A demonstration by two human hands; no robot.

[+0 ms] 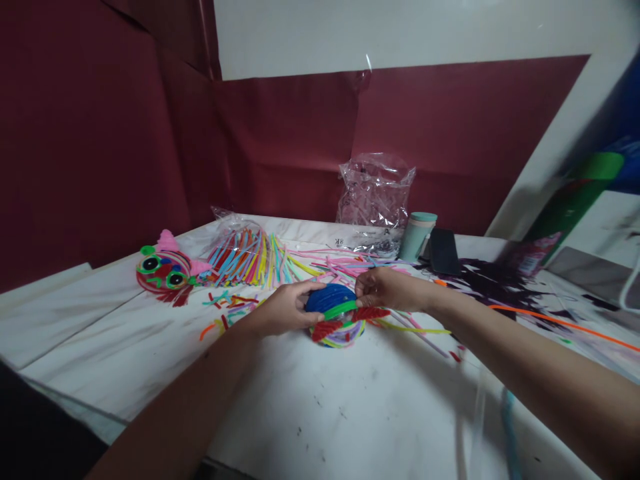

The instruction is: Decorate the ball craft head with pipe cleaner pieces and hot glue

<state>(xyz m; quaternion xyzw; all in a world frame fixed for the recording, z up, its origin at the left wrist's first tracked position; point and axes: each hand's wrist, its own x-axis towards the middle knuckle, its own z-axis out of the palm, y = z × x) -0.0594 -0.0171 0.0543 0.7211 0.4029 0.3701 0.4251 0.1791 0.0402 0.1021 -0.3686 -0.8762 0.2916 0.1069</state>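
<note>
Both hands close their grip on a round fuzzy pipe-cleaner figure: the left hand clamps its blue top, the right hand pinches the green band. The figure rests on the white, stained tabletop, near loose colourful pipe cleaners.

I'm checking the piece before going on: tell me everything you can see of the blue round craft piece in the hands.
The blue round craft piece looks wound from fuzzy pipe cleaners: a blue domed top, a green band below it, red wing-like bits at the sides, and a purple and yellow base. It sits low over the white table, at centre. The left hand grips its left side; the right hand pinches its upper right edge. Whether it rests on the table is unclear.
</note>
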